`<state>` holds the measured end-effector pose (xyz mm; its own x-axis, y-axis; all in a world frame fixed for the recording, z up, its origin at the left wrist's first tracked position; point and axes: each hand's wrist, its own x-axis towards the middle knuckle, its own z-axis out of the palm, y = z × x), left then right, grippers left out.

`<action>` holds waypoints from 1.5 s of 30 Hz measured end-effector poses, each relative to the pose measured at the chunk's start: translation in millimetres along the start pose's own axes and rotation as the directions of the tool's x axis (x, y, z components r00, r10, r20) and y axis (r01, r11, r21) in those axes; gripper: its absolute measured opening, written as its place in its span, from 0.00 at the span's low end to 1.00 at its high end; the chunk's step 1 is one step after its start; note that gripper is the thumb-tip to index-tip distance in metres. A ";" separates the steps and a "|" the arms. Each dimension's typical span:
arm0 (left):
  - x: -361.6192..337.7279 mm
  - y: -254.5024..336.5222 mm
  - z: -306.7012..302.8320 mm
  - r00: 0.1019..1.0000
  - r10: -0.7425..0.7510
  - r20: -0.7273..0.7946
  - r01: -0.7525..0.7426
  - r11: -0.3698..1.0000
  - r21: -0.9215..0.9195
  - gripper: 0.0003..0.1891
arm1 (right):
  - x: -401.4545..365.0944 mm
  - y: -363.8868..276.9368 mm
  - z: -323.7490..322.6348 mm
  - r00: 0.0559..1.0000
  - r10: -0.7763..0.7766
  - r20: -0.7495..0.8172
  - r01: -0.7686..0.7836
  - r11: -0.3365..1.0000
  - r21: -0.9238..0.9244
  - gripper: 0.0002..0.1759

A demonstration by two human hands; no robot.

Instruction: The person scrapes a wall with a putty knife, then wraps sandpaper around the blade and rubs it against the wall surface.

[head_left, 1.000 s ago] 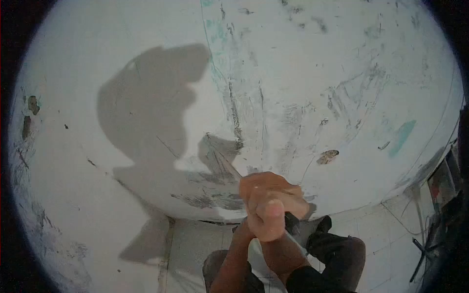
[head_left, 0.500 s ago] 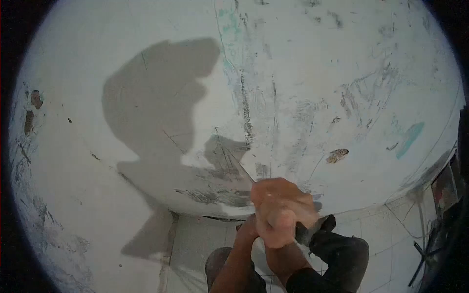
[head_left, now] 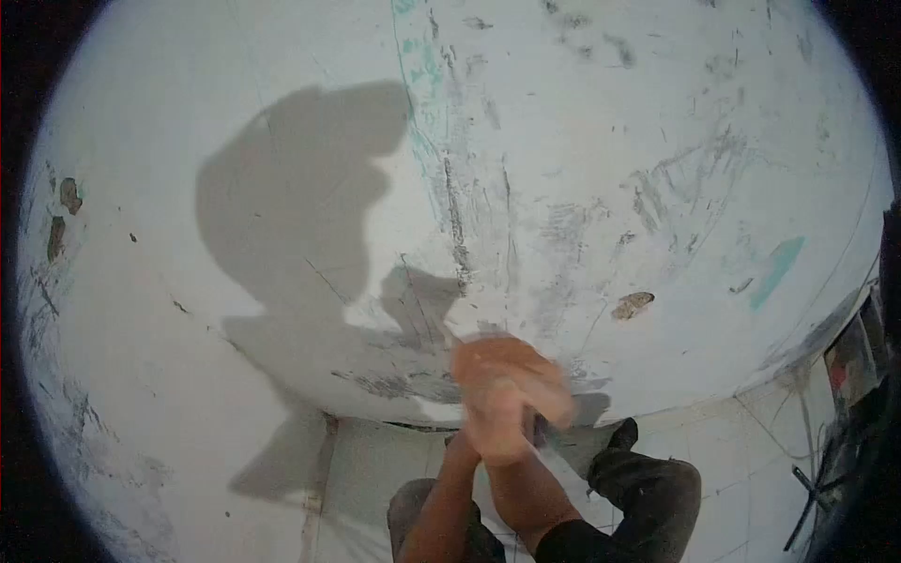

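Both hands are pressed together in front of the scuffed white wall [head_left: 582,113], low in the view. My left hand [head_left: 511,358] is closed round a thin, pale tool [head_left: 451,336], whose narrow end sticks out toward the upper left at the wall. My right hand [head_left: 496,424] overlaps it from below, also closed on the tool. A dark part, perhaps its handle, shows at the right of the hands. Motion blurs the fingers, and the hands hide most of the tool. Whether the tip touches the wall is unclear.
A chipped patch [head_left: 633,305] marks the wall at right, with two more at far left. A large shadow falls across the wall. Bent legs [head_left: 648,488] rest over the tiled floor [head_left: 723,460]. Dark objects [head_left: 812,497] stand at the lower right.
Both hands have moved left together with the tool, and less of its thin end shows. The view has shifted slightly, so the wall marks sit further left.
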<state>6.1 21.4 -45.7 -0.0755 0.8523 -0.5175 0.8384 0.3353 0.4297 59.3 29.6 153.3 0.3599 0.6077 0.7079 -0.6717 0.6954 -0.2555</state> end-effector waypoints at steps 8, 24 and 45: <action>-25.6 4.6 -30.4 1.000 0.012 -0.012 -0.013 1.000 -0.019 0.29 | -4.0 -16.9 -57.9 0.907 -0.030 0.420 0.020 0.999 0.027 0.18; -47.5 -17.2 -18.3 0.992 0.053 -0.115 -0.066 0.992 -0.109 0.25 | -16.2 -55.3 -319.3 0.191 0.977 0.099 -0.202 0.138 -0.970 0.24; -67.3 -15.5 -40.0 0.943 0.036 -0.331 -0.090 0.985 -0.150 0.15 | -52.4 -114.2 -170.7 0.135 0.990 0.036 -0.705 0.122 -0.699 0.27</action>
<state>-23.5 -25.1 12.0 -0.2198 0.9486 -0.2278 0.7513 0.3135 0.5808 227.7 -16.2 33.0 -0.6400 0.7568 -0.1333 0.1167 -0.0757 -0.9903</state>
